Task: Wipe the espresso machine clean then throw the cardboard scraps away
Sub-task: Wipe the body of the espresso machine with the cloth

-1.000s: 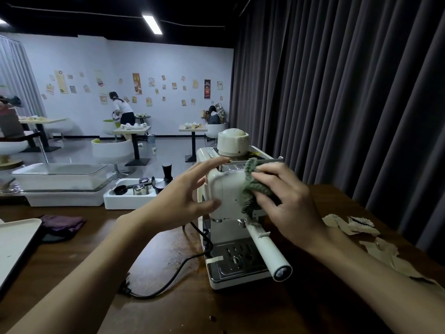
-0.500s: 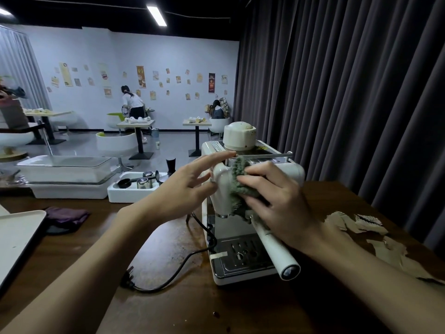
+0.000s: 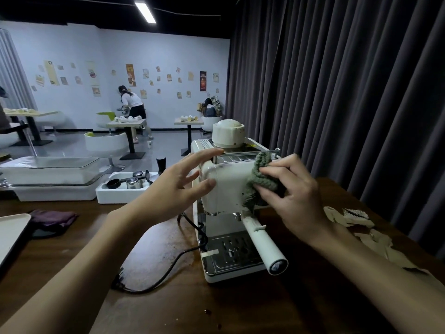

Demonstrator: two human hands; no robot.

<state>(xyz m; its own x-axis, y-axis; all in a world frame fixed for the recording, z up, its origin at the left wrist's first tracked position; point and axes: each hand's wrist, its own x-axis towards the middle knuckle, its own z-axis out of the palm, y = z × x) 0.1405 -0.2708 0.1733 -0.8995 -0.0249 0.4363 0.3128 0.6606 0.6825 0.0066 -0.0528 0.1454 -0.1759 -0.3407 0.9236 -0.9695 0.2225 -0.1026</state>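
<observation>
A cream espresso machine (image 3: pixel 228 184) stands on the dark wooden table (image 3: pixel 72 266), its white portafilter handle (image 3: pixel 263 244) pointing toward me. My right hand (image 3: pixel 291 196) grips a green knitted cloth (image 3: pixel 261 174) and presses it on the machine's front face, right of centre. My left hand (image 3: pixel 175 189) has straight spread fingers resting on the machine's left upper corner. Torn cardboard scraps (image 3: pixel 356 220) lie on the table to the right of the machine, behind my right forearm.
A black power cord (image 3: pixel 168 268) runs from the machine across the table to the left. A purple cloth (image 3: pixel 51 218) and a cream tray (image 3: pixel 9 235) lie at the left. White bins with metal cups (image 3: pixel 125 186) stand behind. A dark curtain (image 3: pixel 349 92) hangs to the right.
My right hand has slid the green cloth from the machine's front middle to the upper right of the face. My left hand stays on the left corner.
</observation>
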